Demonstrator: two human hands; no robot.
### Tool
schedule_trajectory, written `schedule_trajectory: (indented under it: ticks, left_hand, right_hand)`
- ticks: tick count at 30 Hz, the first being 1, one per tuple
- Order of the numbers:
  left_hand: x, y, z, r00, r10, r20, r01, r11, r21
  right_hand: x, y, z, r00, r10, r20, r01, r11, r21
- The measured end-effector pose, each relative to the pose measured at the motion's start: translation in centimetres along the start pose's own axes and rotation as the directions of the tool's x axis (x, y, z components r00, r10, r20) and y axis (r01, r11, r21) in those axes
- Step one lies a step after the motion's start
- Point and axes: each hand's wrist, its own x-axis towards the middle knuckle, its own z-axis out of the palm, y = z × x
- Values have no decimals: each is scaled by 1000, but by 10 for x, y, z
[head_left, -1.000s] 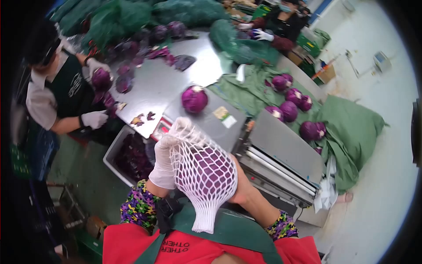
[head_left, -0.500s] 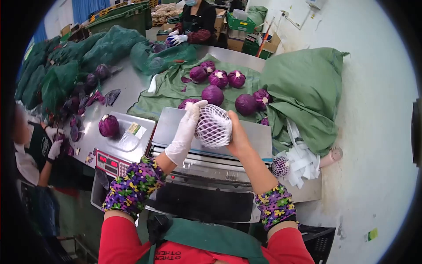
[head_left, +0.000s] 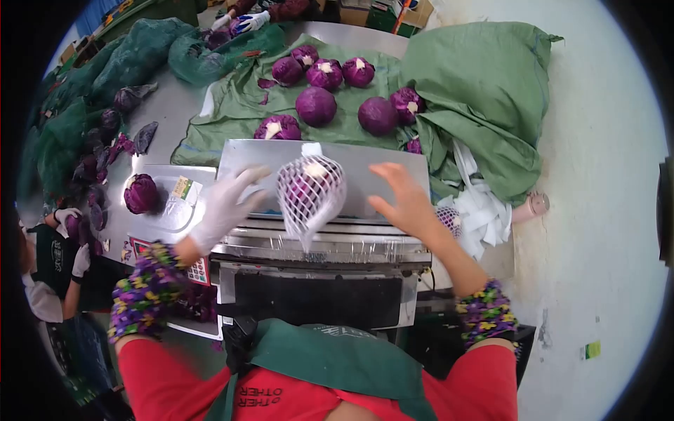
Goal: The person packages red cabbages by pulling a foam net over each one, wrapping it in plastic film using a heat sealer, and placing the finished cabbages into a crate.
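So the netted cabbage (head_left: 311, 186) is sitting on the metal plate (head_left: 379, 179) of the machine, its white net tail hanging over the front edge. Gloved left hand (head_left: 228, 207) is off to one side and bare right hand (head_left: 406, 203) to the other, both with fingers spread and released, a bit of open room between each and the net. Loose cabbages lie on the green cloth (head_left: 232, 116) past the back edge, one right up near it, and the scale (head_left: 186, 210) is just off the left edge
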Motion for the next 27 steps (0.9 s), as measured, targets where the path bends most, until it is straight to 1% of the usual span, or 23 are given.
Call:
schedule_trajectory:
  ticks: [1,2,3,5,6,8,9,10,11,13,14,15,16,17,18,19,20,21,22,23,24,25,27]
  left_hand:
    - [-8,-5,-22,974,202,97,-221,944,247]
    - [-20,-8,-40,930,195,310,-328,820,469]
    - [-32,-17,-50,868,228,441,-460,704,541]
    - [-48,-24,-58,802,218,556,-533,682,501]
    - [-48,-20,-55,806,216,552,-529,680,507]
    - [-43,-7,-42,729,212,651,-589,678,439]
    - [-43,-9,-29,737,329,591,-632,645,429]
    - [-42,-6,-16,740,349,575,-623,678,390]
    - [-42,-3,-7,744,368,558,-613,710,348]
    - [-52,5,0,859,271,435,-380,906,187]
    - [-64,2,8,939,154,308,-174,984,38]
    - [-69,17,-4,868,-275,413,406,871,-275]
    - [-70,33,-23,830,-343,439,511,783,-354]
    - [-71,47,-42,783,-401,475,603,674,-427]
    - [-77,56,-55,825,-399,400,564,625,-540]
    - [-79,61,-65,857,-402,323,510,570,-644]
    - [-72,63,-72,967,-242,84,232,684,-691]
    - [-63,67,-82,959,-282,-40,195,751,-630]
    - [-49,65,-88,981,-157,-115,80,864,-497]
    - [-32,61,-92,986,-16,-168,-43,939,-341]
    - [-8,57,-85,990,88,-109,-110,968,-223]
    - [13,50,-70,982,185,-40,-188,977,-104]
    - [30,19,-29,953,192,233,-233,959,162]
  right_hand:
    - [-11,0,-21,982,-129,141,161,956,-246]
    - [-21,2,-36,926,-217,308,342,828,-445]
    - [-30,5,-45,926,-215,309,341,828,-445]
    - [-49,10,-52,779,-243,578,587,608,-535]
    - [-59,21,-46,752,-286,594,641,526,-559]
    - [-61,21,-34,700,-309,644,694,506,-513]
    - [-61,20,-27,649,-325,688,738,489,-465]
    - [-60,22,-15,663,-366,653,707,594,-384]
    - [-62,20,-6,658,-372,655,714,584,-386]
    - [-69,14,7,860,-130,494,293,917,-269]
    - [-71,10,1,855,2,518,90,984,-153]
    - [-68,-9,-12,855,-5,518,99,983,-153]
    - [-62,-37,-31,806,201,556,-200,978,-63]
    - [-56,-59,-47,694,381,611,-488,873,10]
    - [-50,-71,-60,696,378,611,-483,875,8]
    - [-44,-80,-73,758,345,554,-513,839,179]
    - [-38,-82,-79,812,322,487,-519,781,347]
    - [-26,-79,-78,812,319,488,-516,784,346]
    - [-8,-75,-77,952,192,240,-285,845,453]
    - [9,-71,-75,998,49,-36,-25,870,492]
    - [28,-58,-66,988,-124,-88,136,978,155]
    - [43,-39,-50,951,-300,-80,279,938,-208]
    - [58,6,-12,883,-444,150,464,781,-419]
